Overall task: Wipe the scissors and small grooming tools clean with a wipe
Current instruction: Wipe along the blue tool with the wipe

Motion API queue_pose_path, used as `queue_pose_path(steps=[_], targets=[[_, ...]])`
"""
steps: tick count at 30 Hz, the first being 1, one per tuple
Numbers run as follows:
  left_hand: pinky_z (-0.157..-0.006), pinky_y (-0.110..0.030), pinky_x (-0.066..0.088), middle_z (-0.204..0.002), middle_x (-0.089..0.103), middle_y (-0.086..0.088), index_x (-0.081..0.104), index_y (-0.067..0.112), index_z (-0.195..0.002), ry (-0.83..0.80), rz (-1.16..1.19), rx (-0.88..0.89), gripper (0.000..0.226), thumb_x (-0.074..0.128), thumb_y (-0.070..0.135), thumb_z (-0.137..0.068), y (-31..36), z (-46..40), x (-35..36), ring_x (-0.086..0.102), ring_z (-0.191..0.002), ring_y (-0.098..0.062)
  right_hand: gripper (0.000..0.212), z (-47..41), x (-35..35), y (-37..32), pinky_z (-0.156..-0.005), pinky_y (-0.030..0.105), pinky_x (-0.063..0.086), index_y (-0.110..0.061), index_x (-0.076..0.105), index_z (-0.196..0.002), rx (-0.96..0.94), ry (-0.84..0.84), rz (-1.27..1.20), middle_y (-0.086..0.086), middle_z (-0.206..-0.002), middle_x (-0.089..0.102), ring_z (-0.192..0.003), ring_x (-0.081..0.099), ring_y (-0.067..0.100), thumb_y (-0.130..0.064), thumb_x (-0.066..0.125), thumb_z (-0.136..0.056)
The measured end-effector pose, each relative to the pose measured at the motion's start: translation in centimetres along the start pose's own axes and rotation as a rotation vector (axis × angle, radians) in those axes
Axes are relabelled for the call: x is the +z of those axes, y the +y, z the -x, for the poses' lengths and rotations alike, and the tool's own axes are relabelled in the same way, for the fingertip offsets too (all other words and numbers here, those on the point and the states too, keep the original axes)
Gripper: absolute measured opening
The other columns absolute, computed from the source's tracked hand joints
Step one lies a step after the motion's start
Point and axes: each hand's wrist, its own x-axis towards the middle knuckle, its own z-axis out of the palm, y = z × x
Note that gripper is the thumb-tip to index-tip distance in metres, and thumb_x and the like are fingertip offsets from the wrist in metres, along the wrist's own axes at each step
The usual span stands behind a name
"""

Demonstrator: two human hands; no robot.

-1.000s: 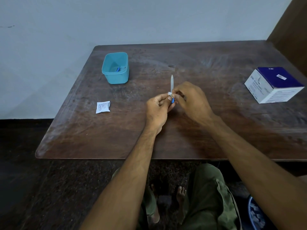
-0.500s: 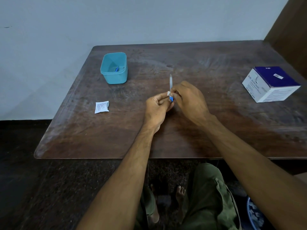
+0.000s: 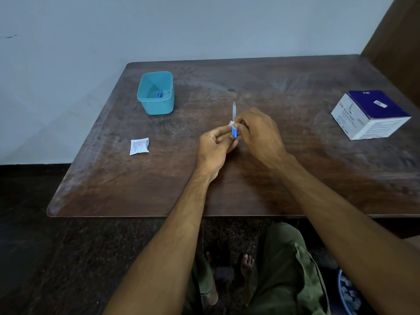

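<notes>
The left hand (image 3: 214, 145) pinches the blue-handled file (image 3: 234, 123); the right hand's (image 3: 259, 130) grip, apparently closed on the wipe (image 3: 231, 124), has barely shifted along the blade, so wiping continues. Beyond-left on the bench (image 3: 295, 178), the teal tub (image 3: 156, 96) holds another tool.

Worn dark wooden table (image 3: 295, 178), pale bluish wall (image 3: 159, 26), dark speckled floor (image 3: 68, 258)

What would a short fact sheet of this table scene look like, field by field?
Left hand: grips blue handle of nail file
Right hand: pinches wipe around the blade's base
Teal tub: far left, something blue inside
Torn sachet: flat, near left
White and purple box: right edge
Table: dark wood
</notes>
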Motion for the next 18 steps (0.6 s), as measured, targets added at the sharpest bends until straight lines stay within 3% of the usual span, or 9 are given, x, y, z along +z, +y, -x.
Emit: queue_pose_path(steps=[9, 10, 13, 14, 16, 18], targets=[[-0.070, -0.014, 0.055, -0.078, 0.075, 0.000, 0.067, 0.009, -0.099, 0.014, 0.005, 0.017, 0.017, 0.061, -0.003, -0.089, 0.2, 0.2, 0.1, 0.071, -0.077, -0.007, 0.019, 1.1, 0.3, 0.6, -0.084, 0.042, 0.046, -0.009, 0.069, -0.104, -0.079, -0.041, 0.039, 0.009, -0.105, 0.061, -0.100, 0.057, 0.027, -0.018, 0.055, -0.095], [-0.070, -0.014, 0.055, -0.078, 0.075, 0.001, 0.068, 0.010, -0.098, 0.013, 0.008, 0.020, 0.017, 0.061, -0.003, -0.089, 0.3, 0.2, 0.1, 0.071, -0.078, -0.008, 0.018, 0.8, 0.3, 0.6, -0.081, 0.038, 0.047, -0.009, 0.069, -0.102, -0.062, -0.014, 0.028, 0.009, -0.103, 0.060, -0.096, 0.057, 0.026, -0.017, 0.055, -0.095], [-0.072, -0.016, 0.056, -0.083, 0.076, -0.003, 0.068, 0.013, -0.096, 0.000, -0.005, 0.022, 0.019, 0.059, -0.003, -0.090, 0.4, 0.4, 0.2, 0.073, -0.084, -0.015, 0.013, -0.6, 0.1, 0.3, -0.064, 0.009, 0.040, -0.007, 0.067, -0.094, 0.025, 0.097, -0.082, 0.003, -0.093, 0.056, -0.073, 0.054, 0.012, -0.013, 0.056, -0.094], [-0.072, -0.016, 0.056, -0.085, 0.076, -0.006, 0.068, 0.012, -0.096, 0.001, -0.004, 0.021, 0.019, 0.059, -0.003, -0.090, 0.4, 0.4, 0.1, 0.073, -0.085, -0.017, 0.012, -1.0, 0.1, 0.2, -0.064, 0.009, 0.042, -0.007, 0.067, -0.093, 0.039, 0.127, -0.124, 0.003, -0.092, 0.056, -0.070, 0.052, 0.008, -0.011, 0.056, -0.094], [-0.071, -0.016, 0.056, -0.086, 0.075, -0.010, 0.068, 0.008, -0.099, 0.015, 0.014, 0.015, 0.018, 0.057, -0.003, -0.091, 0.5, 0.4, 0.1, 0.073, -0.085, -0.021, 0.010, -1.6, 0.2, 0.2, -0.072, 0.022, 0.049, -0.007, 0.068, -0.093, 0.042, 0.160, -0.169, 0.004, -0.094, 0.062, -0.077, 0.055, 0.008, -0.008, 0.058, -0.092], [-0.069, -0.016, 0.056, -0.085, 0.075, -0.011, 0.068, 0.003, -0.101, 0.033, 0.036, 0.015, 0.017, 0.056, -0.003, -0.091, 0.5, 0.4, 0.1, 0.073, -0.083, -0.021, 0.008, -1.5, 0.3, 0.3, -0.067, 0.015, 0.049, -0.006, 0.068, -0.091, 0.046, 0.167, -0.245, 0.004, -0.092, 0.065, -0.074, 0.058, 0.000, -0.007, 0.060, -0.091]])
